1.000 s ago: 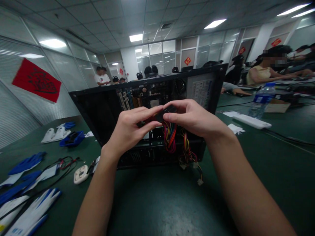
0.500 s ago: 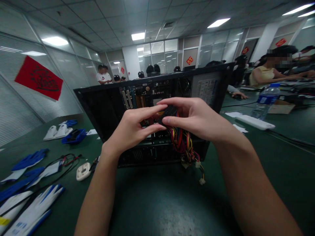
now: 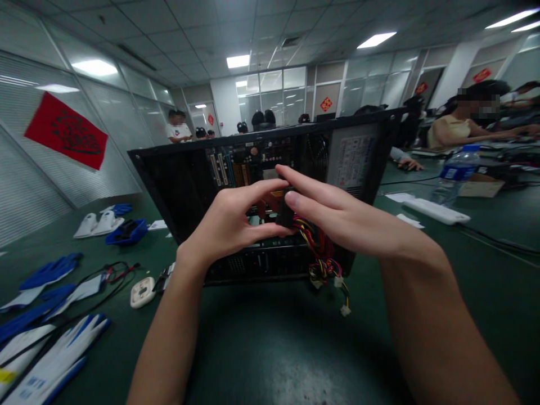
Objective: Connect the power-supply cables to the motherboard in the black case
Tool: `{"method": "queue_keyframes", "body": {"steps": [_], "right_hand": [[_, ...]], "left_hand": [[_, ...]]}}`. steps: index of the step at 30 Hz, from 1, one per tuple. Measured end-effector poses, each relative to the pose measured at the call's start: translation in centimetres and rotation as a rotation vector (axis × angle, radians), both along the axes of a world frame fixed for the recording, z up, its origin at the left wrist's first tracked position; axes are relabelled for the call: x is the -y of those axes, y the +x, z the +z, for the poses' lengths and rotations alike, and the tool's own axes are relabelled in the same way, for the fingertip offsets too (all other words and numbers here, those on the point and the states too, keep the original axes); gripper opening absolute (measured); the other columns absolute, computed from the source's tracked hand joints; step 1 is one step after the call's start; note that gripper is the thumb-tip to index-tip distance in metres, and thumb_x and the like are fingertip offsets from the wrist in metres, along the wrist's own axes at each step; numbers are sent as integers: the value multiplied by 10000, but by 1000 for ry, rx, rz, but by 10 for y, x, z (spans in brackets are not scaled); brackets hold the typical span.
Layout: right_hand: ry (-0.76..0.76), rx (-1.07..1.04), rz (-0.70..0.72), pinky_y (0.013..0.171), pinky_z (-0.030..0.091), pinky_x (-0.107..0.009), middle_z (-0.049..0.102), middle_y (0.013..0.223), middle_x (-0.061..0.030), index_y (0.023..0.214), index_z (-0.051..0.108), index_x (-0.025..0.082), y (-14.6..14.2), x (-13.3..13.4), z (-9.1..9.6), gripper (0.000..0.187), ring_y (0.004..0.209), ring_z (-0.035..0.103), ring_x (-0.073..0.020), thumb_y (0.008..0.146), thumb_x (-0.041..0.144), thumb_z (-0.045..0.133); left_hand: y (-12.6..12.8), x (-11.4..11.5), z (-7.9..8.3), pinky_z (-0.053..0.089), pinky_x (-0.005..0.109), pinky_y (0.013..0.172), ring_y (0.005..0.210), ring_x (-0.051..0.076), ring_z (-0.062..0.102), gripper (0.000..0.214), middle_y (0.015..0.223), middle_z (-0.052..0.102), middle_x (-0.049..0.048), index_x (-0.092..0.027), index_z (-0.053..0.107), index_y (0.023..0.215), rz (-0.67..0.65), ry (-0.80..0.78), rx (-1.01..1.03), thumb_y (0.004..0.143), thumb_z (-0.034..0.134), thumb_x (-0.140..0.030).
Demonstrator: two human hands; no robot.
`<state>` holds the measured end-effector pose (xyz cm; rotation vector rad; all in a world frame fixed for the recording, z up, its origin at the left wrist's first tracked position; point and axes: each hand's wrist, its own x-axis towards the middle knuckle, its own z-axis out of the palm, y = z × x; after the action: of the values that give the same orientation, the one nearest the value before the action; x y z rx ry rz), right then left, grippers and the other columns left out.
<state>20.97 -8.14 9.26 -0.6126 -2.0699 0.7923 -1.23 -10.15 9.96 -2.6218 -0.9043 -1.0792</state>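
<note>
In front of me a black computer case [image 3: 177, 147] stands on its edge with its inside facing me. My left hand [image 3: 230, 219] pinches a black power connector [image 3: 286, 214] between thumb and fingers, holding it upright before the case. My right hand [image 3: 337, 211] is closed against the connector's upper right side, its thumb bent onto it and its fingers straighter above. From the connector a bundle of red, yellow and black wires [image 3: 323, 247] hangs down, ending in white plugs [image 3: 345, 310] near the table. The hands partly hide the motherboard [image 3: 261, 152] and the connector.
On the green table [image 3: 270, 337], blue-and-white gloves [image 3: 63, 360], a blue tray [image 3: 126, 233] and a small white device [image 3: 142, 292] lie to the left. Right of the case are a water bottle [image 3: 458, 174] and a white power strip [image 3: 436, 209]. People sit farther back.
The black connector has turned from slanted to upright and dropped slightly in my hands. My right fingers have straightened, and the wires have shifted a little.
</note>
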Motion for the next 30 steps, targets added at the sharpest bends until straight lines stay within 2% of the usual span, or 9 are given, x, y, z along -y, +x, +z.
{"method": "queue_keyframes", "body": {"steps": [4,9,15,18,21,23,25,27,30], "right_hand": [[1,5,27,1260,201,-499,311,1658,-36,1555,434,259,-2,2,0,782,1547,183,-325,930,727,477],[-9,14,84,1252,242,-479,282,1670,-4,1582,382,277,-1,4,-1,862,1549,180,-323,901,805,377],[-5,-31,109,1236,281,-486,363,1638,-4,1545,442,307,-2,6,-2,803,1535,237,-335,903,788,408],[-10,-42,104,1222,313,-473,398,1618,-24,1517,479,290,-3,4,-1,778,1525,268,-329,907,772,441],[-54,-85,112,1145,433,-442,527,1518,-69,1482,517,265,-1,-4,-2,723,1430,442,-327,900,689,579],[-121,-116,157,1018,539,-414,651,1360,-97,1484,511,248,1,-12,-3,717,1252,611,-307,877,584,692],[-188,-119,225,889,592,-380,716,1218,-100,1506,480,237,3,-18,-4,759,1058,700,-269,845,479,767],[-206,-100,266,853,600,-373,720,1195,-99,1522,457,235,3,-20,-3,804,996,715,-254,816,405,804],[-123,-55,238,993,551,-419,648,1348,-106,1506,483,242,1,-14,-1,791,1183,648,-293,793,330,814]], "left_hand": [[-1,0,1,559,251,741,793,165,690,681,1017,757,83,-155,629,1320,-6,1,-6,767,806,-510],[0,1,1,559,254,736,783,159,675,681,1005,752,76,-156,626,1321,-20,-48,-3,766,809,-505],[-1,1,-1,554,257,739,777,161,672,662,979,747,71,-153,639,1300,-51,-23,7,764,811,-502],[0,1,-1,552,262,742,762,159,671,641,955,743,64,-154,641,1293,-56,8,0,777,801,-500],[-1,0,-1,549,260,738,756,158,672,623,952,739,62,-160,637,1291,-47,38,-12,794,786,-503],[-1,-1,-1,545,254,728,757,156,673,605,954,739,62,-166,636,1287,-38,52,-25,802,780,-498],[-2,-1,-1,543,253,725,762,158,676,593,951,738,62,-170,633,1287,-26,63,-39,808,776,-490],[-3,-1,0,545,258,732,773,163,682,586,965,740,66,-173,630,1290,-13,70,-49,814,772,-484],[-4,-1,0,552,264,751,788,168,691,561,1002,745,74,-173,633,1289,4,75,-56,825,763,-461]]}}
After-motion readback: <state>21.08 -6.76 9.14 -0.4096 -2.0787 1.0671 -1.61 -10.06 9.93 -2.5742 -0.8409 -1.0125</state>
